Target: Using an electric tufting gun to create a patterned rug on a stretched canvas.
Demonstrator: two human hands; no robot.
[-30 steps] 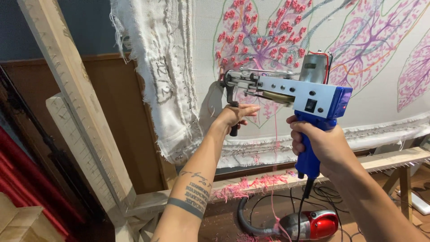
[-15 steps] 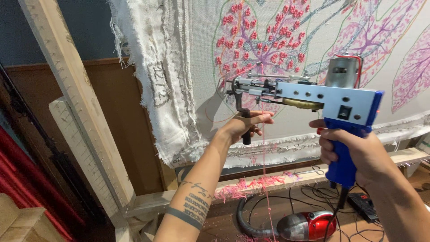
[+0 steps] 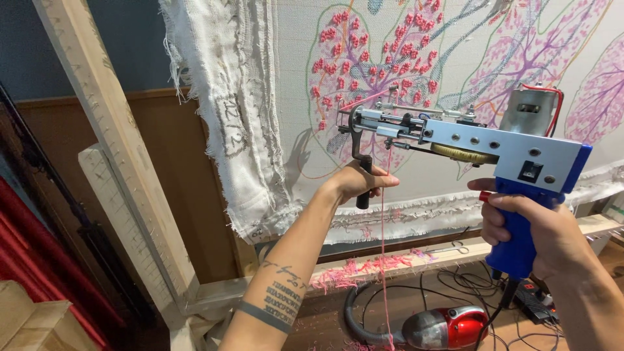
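Holding blue tufting gun (image 3: 494, 146) w/ both hands: right hand (image 3: 533, 227) fingers wrapped tight on rear grip, left hand (image 3: 361, 182) closed round black front handle. Gun tip near cloth (image 3: 422, 39); pink yarn (image 3: 383, 260) hangs below.

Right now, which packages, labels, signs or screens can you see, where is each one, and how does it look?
No packages, signs or screens show.
Handwriting: dark marks on the hanging frayed cloth flap, upper left of the cloth.
Power strip: floor, lower right, black with a small red lit spot.
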